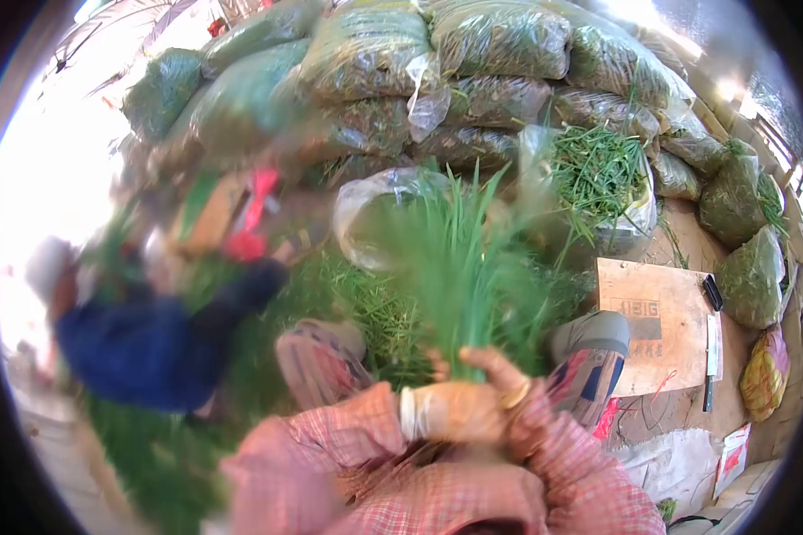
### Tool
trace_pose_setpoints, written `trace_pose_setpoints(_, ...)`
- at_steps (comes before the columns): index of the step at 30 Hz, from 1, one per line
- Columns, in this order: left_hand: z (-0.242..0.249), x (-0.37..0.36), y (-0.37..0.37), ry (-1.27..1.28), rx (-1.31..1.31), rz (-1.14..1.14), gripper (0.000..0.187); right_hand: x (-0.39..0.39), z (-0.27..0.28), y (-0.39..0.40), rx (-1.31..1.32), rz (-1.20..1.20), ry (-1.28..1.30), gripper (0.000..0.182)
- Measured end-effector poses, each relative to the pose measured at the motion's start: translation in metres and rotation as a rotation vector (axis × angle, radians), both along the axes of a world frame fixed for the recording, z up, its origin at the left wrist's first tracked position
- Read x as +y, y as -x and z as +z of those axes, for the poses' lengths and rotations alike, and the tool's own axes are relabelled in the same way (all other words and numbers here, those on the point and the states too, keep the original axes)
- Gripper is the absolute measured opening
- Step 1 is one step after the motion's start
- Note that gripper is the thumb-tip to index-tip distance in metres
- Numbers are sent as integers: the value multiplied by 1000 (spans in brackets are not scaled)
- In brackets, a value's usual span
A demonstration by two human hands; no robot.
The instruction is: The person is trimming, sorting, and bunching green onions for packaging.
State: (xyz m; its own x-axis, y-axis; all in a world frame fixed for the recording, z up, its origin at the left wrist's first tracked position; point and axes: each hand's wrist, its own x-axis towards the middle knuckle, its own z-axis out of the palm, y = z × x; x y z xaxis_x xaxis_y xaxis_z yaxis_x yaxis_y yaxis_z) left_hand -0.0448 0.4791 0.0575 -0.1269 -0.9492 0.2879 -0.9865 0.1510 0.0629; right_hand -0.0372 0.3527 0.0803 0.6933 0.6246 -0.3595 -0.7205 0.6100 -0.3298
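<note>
A bunch of long green leafy stalks (473,294), blurred at its sides, stands upright in front of my lap. My left hand (455,410), with white bangles at the wrist, is closed around its lower end; most of its fingers are hidden. Against the same bunch, my right hand (498,367) is closed just above and beside the left, a yellowish bangle at its wrist. Between my knees lies a loose heap of green stalks (375,308), directly behind and below the bunch.
A wooden board (656,343) lies to the right, with a knife (710,357) at its edge. Behind it stands an open bag of cut greens (633,223). Filled plastic bags (500,40) are stacked at the back. A co-worker in blue (152,352) sits at left.
</note>
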Motion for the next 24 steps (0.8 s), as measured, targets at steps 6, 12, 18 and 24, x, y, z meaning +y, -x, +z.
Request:
trace_pose_setpoints(6, 22, 16, 32, 404, 337, 410, 45, -7, -27, -8, -301, -235, 235, 22)
trace_pose_setpoints(12, -18, 13, 38, 740, 1670, 887, 84, 26, -40, 0, -412, -359, 368, 26)
trace_pose_setpoints(18, -40, 54, 34, 478, 2047, 799, 51, 24, -32, -17, -252, -320, 211, 32)
trace_pose_setpoints(24, -58, 74, 54, 545, 1941, 656, 64, -48, 4, -112, -452, -629, 263, 43)
